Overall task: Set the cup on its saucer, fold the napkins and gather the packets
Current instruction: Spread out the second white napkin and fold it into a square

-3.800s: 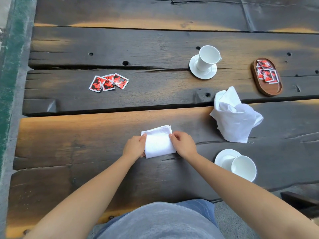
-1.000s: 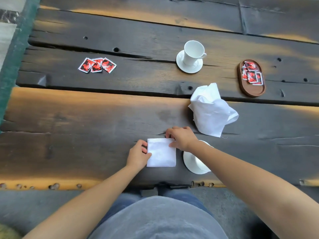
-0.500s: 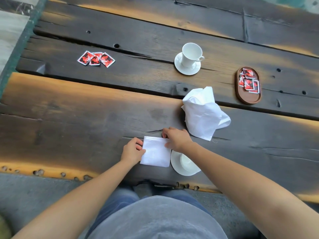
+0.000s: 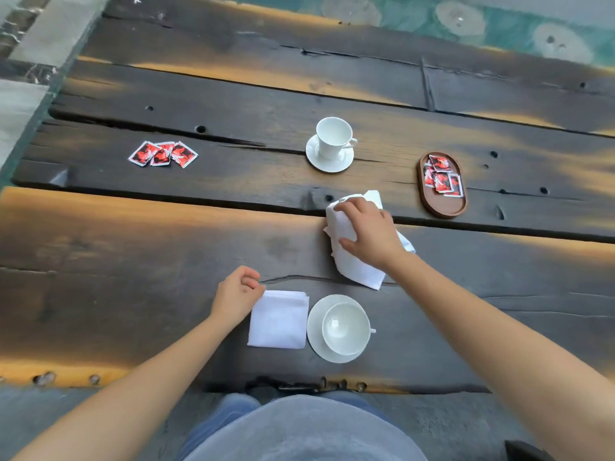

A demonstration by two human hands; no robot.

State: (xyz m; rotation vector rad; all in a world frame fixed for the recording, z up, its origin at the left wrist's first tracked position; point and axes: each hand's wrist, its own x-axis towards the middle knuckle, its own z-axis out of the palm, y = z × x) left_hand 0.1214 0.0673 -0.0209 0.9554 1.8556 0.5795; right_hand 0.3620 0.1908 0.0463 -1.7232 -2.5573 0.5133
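Note:
A folded white napkin (image 4: 278, 319) lies flat near the table's front edge, right beside a white cup (image 4: 346, 327) standing on its saucer (image 4: 316, 334). My left hand (image 4: 237, 294) rests at the folded napkin's upper left corner with loosely curled fingers, holding nothing. Farther out, my right hand (image 4: 367, 229) grips a crumpled white napkin (image 4: 356, 271). A second cup (image 4: 333, 137) stands on a saucer (image 4: 329, 163) at the back. Three red packets (image 4: 163, 154) lie loose at the left. A wooden tray (image 4: 442, 204) at the right holds several red packets (image 4: 442, 176).
The table is dark weathered planks (image 4: 166, 254) with deep gaps, holes and cracks. Its front edge runs just before my lap. Stone paving shows past the left edge and greenish ground beyond the far edge.
My right hand left the folded napkin and moved up to take hold of the crumpled one. My left hand has let go of the folded napkin, which now lies still beside the near saucer.

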